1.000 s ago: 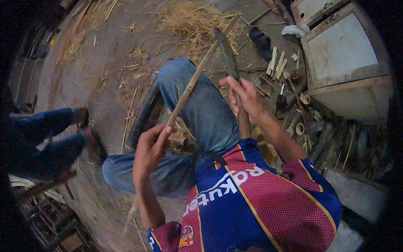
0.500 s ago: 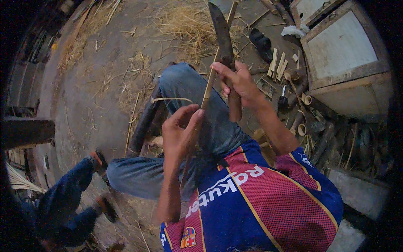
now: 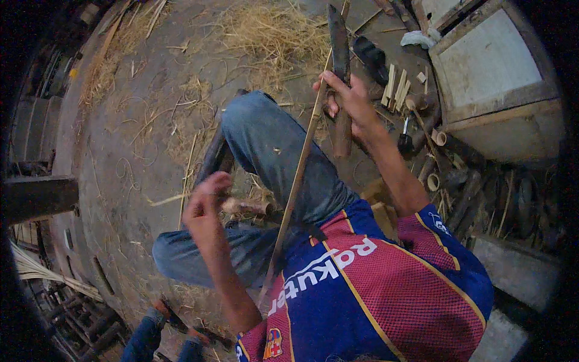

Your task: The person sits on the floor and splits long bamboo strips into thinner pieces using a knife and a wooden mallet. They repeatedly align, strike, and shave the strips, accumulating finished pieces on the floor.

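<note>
Bamboo strip [image 3: 298, 184] is seen in the head view, slanted to the right of the raised denim knee [image 3: 250, 117], its lower length laid over the lap and blurred near its end. Farther right of the knee, a dark knife [image 3: 340, 45] is held by its wooden handle, wrapped by the fingers of the right hand [image 3: 353, 102]; the strip is passed along the thumb side of that hand, close to the blade. Below and left of the knee, the left hand [image 3: 206, 202] is blurred, with its fingers partly curled; whether the pale sliver [image 3: 169, 200] just beside them is held cannot be told. Straw [image 3: 274, 33] is heaped beyond the knee, while pale wood pieces [image 3: 395, 89], cut bamboo tubes [image 3: 433, 181] and a white-panelled cabinet [image 3: 491, 63] are placed well to its right.
</note>
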A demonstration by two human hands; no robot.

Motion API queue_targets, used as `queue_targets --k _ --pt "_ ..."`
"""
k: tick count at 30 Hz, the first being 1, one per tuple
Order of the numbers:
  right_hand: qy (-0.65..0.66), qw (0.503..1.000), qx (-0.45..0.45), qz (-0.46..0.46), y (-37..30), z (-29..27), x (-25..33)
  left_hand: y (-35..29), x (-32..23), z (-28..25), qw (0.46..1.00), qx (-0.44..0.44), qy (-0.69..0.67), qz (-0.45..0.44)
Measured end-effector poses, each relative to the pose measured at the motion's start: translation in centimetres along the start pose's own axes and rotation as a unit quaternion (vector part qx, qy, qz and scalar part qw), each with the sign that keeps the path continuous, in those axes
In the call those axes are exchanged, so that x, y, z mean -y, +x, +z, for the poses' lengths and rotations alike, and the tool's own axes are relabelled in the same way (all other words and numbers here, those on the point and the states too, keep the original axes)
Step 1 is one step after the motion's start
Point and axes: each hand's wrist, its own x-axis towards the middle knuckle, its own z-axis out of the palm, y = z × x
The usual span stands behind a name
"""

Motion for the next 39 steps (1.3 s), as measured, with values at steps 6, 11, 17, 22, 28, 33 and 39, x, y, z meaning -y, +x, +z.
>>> queue_targets --k 6,11,17,22,28,33,39 --pt "-0.044 0.998 0.027 -0.037 2.5 2.0 1.6 -4.8 1.7 3.6 0.909 0.292 -0.06 -0.291" --pt "-0.457 0.841 -0.031 -0.288 2.1 0.6 2.1 -3.3 -0.4 4.4 0.975 0.091 0.196 -0.047" --pt "-0.55 0.788 -0.064 -0.268 3.0 -2.9 -2.6 -2.9 -0.1 5.1 0.94 0.003 0.33 0.086" --pt "-0.518 0.832 0.11 -0.166 -2.4 -0.5 -1.9 -2.8 -1.3 6.4 0.917 -0.018 0.376 0.13" --pt "-0.589 0.77 0.139 -0.205 -3.5 -0.8 -3.5 -1.8 -1.8 7.2 0.918 -0.01 0.371 0.137" --pt "-0.599 0.725 0.131 -0.314 -3.5 -1.9 -5.2 -1.8 -1.5 6.8 0.91 -0.03 0.381 0.162" --pt "-0.601 0.768 0.094 -0.2 -1.2 -3.8 -3.8 -2.4 -1.6 6.6 0.899 -0.019 0.405 0.168"
